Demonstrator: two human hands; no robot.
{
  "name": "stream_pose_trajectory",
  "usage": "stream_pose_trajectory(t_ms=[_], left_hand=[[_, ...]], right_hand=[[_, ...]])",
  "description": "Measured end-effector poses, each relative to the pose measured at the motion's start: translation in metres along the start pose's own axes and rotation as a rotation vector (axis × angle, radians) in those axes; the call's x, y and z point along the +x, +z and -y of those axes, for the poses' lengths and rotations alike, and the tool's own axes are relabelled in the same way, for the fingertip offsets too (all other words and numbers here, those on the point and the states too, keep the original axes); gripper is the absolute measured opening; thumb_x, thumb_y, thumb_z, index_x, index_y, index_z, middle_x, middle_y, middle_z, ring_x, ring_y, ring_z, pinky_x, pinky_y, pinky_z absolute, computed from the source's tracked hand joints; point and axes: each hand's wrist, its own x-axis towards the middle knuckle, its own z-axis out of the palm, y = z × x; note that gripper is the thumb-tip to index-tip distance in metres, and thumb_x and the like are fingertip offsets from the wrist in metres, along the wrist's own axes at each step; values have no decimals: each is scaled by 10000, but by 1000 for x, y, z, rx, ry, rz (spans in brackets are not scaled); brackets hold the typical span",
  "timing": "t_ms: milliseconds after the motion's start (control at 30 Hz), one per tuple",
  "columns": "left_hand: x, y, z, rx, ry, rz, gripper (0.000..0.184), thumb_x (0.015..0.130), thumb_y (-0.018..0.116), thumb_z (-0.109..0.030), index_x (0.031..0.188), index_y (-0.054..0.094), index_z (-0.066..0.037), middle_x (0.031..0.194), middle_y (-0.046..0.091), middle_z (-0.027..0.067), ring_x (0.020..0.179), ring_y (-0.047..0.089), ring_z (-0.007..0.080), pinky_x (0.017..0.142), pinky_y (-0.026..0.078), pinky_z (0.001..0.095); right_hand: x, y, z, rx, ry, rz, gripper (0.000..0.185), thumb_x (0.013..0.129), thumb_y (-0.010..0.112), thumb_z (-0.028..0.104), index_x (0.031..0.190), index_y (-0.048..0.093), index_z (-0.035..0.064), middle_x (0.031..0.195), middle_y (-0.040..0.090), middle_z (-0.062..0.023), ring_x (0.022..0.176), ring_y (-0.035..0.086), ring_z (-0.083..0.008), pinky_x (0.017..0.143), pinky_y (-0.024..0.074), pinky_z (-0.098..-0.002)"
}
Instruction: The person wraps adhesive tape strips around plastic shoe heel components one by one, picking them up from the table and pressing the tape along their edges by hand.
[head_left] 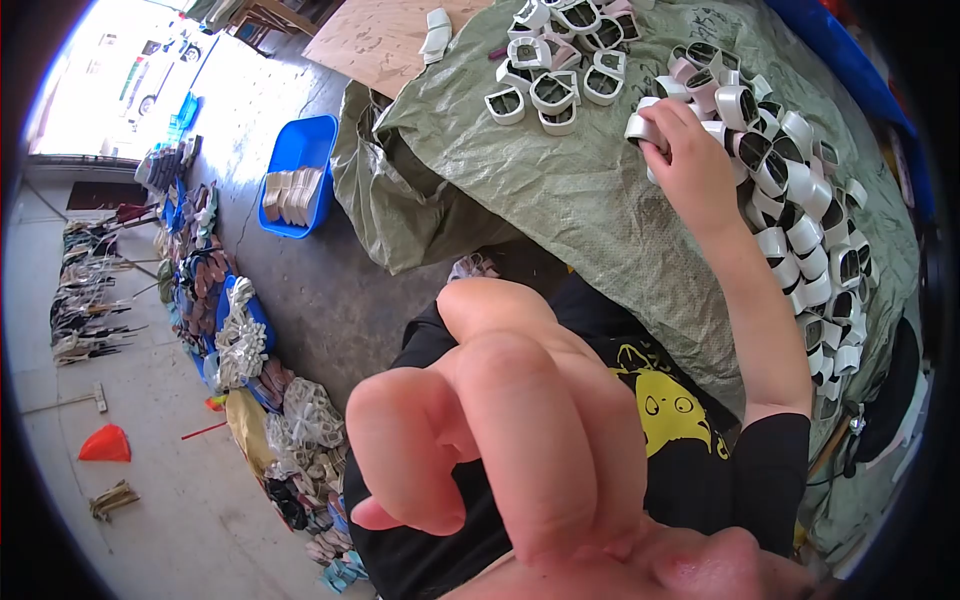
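Note:
My right hand [685, 150] reaches out over the green woven sheet [560, 190], thumb and fingers closed round a white loop-shaped piece [641, 129]. That piece is at the left edge of a long heap of similar white loops [800, 185] with dark insides. Further left lies a smaller group of white loops [552, 90], some tinged pink. Very close to the camera, my left hand [500, 430] fills the lower middle with its fingers curled. Whatever it may hold is hidden.
A blue tray [327, 150] with beige pieces stands on the floor at the left. A wooden board [370, 40] with white pieces is beyond the sheet. Mixed bundles [240, 335] line the left side, near a red dustpan-like object [105, 444].

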Motion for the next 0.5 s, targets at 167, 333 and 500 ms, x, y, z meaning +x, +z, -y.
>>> stream_pose_trajectory(t_ms=[167, 333, 500], left_hand=[[1, 0, 7, 18, 34, 40, 73, 978, 502, -80, 982, 452, -28, 1120, 478, 117, 867, 588, 292, 734, 634, 458], [-12, -62, 39, 360, -30, 149, 235, 958, 644, -208, 1063, 522, -37, 1196, 501, 127, 888, 591, 304, 758, 606, 467], [-73, -88, 91, 1015, -671, 140, 347, 834, 773, -159, 1099, 604, -12, 1186, 583, 128, 990, 605, 275, 845, 518, 402]], right_hand=[[-19, -29, 17, 258, 30, -104, 450, 825, 704, 26, 1250, 581, 107, 1109, 564, -92, 810, 644, -249, 719, 528, -345], [-85, -77, 16, 433, 305, 45, 544, 816, 698, -15, 1320, 541, 120, 1079, 534, -85, 766, 595, -190, 715, 506, -300], [-152, -85, 10, 412, 415, 230, 620, 808, 714, -20, 1375, 490, 94, 1090, 513, -72, 780, 569, -170, 725, 495, -290]])
